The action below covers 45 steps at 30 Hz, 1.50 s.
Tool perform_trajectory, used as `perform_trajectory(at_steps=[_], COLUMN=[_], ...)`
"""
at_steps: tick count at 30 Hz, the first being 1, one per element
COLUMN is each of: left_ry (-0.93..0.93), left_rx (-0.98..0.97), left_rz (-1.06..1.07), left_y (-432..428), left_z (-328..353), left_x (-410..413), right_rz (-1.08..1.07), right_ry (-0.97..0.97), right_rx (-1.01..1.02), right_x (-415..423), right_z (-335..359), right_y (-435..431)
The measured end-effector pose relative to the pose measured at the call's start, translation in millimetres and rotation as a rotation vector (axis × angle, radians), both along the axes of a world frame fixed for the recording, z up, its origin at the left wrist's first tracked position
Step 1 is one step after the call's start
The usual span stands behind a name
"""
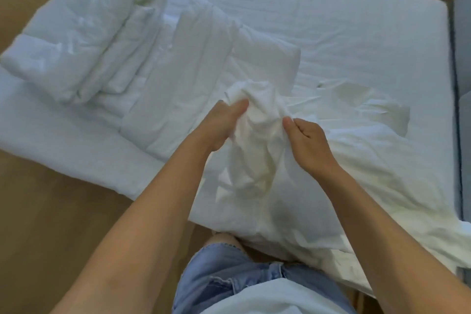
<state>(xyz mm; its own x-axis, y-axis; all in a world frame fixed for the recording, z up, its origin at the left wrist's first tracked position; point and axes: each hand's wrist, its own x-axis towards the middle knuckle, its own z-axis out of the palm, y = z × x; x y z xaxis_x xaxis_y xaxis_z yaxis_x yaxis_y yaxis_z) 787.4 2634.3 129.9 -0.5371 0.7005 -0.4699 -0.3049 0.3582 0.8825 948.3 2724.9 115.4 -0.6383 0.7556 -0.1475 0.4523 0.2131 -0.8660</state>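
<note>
The white cover (257, 135), bunched over the mattress (331, 20), is clamped by left grip (224, 122) and right grip (305, 143); gathering is judged under way, and cloth trailing beneath the grips should next be drawn in.

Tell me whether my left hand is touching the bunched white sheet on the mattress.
Touching. The head view shows the left hand gripping the bunched white sheet, with its thumb pressed into the fabric and no gap between them.

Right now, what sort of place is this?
Probably a bedroom: a white-sheeted mattress with wooden floor around it, a folded duvet on top, and the left hand and right hand gripping a bunched white cloth.
</note>
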Motion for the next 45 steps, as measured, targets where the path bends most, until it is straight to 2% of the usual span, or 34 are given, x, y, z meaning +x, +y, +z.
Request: perform_trajectory(at_steps=[3,5,7,9,12,15,18,23,27,29,31,33,35,38,40,43,45], left_ry=[-0.074,-0.050,0.006,-0.014,-0.159,-0.226,-0.215,-0.242,-0.076,-0.097,-0.116,-0.001,0.065,0.021,0.102,0.310,0.336], left_rx=[0.025,0.015,0.006,0.048,0.116,0.071,0.043,0.152,0.104,0.131,0.030,-0.213,-0.337,-0.268,-0.241,-0.413,-0.474], left_rz=[0.256,0.244,0.117,-0.018,-0.256,-0.457,-0.287,-0.089,-0.037,-0.062,-0.133,-0.216,-0.085,0.240,0.348,0.269,0.191], left_y=[-11.4,-21.3,-26.8,-27.5,-32.1,-40.7,-51.4,-42.6,-24.7,-36.0,-55.6,-72.8,-78.2,-78.8,-84.7,-88.6,-78.8], left_z=[14.3,22.8,23.4,17.3,4.0,-10.3,-6.7,27.1,31.6,13.8,-16.7,-51.7,-76.0,-71.7,-57.1,-49.2,-54.6], left_x=[-58.7,-89.7,-101.6,-100.7,-93.4,-80.5,-92.6,-140.8,-158.4,-169.2,-159.3,-133.8,-116.7,-138.8,-172.8,-195.8,-187.5], right_rz=[-0.260,-0.288,-0.239,-0.137,-0.043,-0.099,-0.125,-0.082,-0.018,-0.064,-0.120,-0.132,-0.111,-0.045,0.008,0.068,0.082], right_ry=[-0.029,-0.089,-0.095,-0.076,0.013,0.097,0.091,0.160,0.226,0.192,0.137,0.083,0.034,0.028,0.041,0.066,0.058], right_rx=[0.112,0.201,0.206,0.201,0.213,0.120,0.072,0.062,-0.032,-0.113,-0.181,-0.208,-0.205,-0.248,-0.300,-0.385,-0.424], right_x=[-26.2,-44.5,-64.1,-81.0,-101.5,-120.4,-124.1,-155.2,-206.5,-214.2,-213.1,-210.5,-208.8,-214.2,-225.2,-245.9,-253.2], right_z=[4.7,6.6,6.4,7.8,9.2,15.6,17.8,37.7,48.9,33.6,13.5,-4.1,-13.8,-20.7,-21.5,-25.3,-34.1], right_y=[5.4,1.0,-14.2,-34.6,-59.6,-62.6,-53.4,-50.8,-43.5,-40.7,-42.4,-45.8,-49.7,-59.3,-73.1,-99.7,-109.5])
